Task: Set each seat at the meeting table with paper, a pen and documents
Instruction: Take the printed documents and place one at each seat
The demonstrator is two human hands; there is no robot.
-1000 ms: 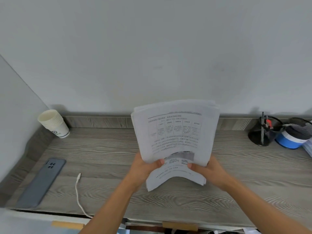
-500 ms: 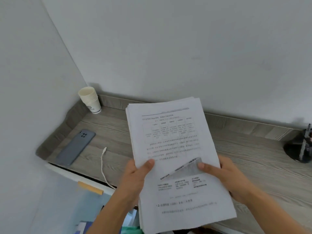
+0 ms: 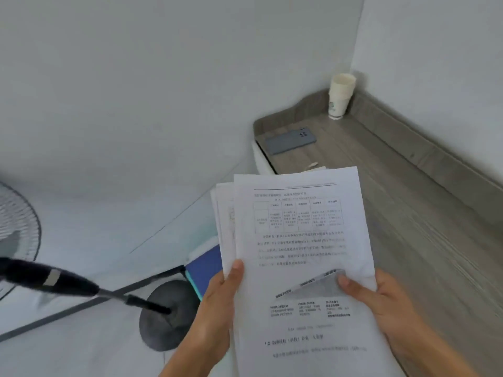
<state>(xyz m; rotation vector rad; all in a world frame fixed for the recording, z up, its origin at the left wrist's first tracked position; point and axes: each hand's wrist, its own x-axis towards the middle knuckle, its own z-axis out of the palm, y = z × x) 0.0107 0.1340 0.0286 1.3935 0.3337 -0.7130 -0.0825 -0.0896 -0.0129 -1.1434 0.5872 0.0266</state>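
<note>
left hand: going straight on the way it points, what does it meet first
Likely the near end of the counter, by the phone; the left hand holds the papers, and depth is unclear.

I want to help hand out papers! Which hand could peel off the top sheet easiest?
Probably the right hand: its thumb rests beside the lifted fold in the top sheet, while the left hand grips the stack at its left edge.

Left grip [image 3: 217,308], right grip [image 3: 381,303], bare forearms, short thumbnails
</note>
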